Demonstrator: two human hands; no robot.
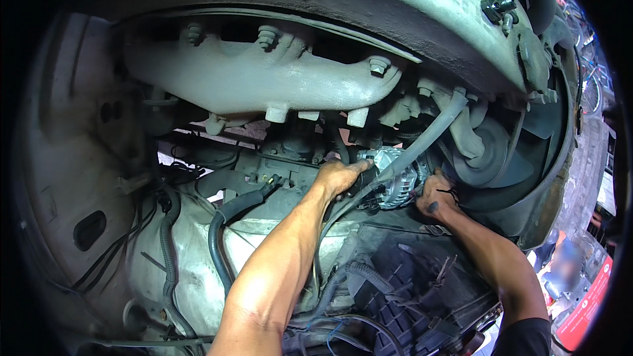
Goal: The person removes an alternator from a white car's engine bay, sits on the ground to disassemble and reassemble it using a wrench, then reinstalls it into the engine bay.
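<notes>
Head view: left hand [339, 177] and right hand [436, 194] flank the silver, finned metal alternator [397, 192]; I cannot tell either grip's closure. Apparently positioning; next calls for even support.

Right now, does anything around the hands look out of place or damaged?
Possibly the thick black rubbery cable left of the left hand: its brass-coloured end looks unattached, though it's too small to be sure. The silver finned metal unit between that hand and the right hand shows no obvious damage.
</notes>
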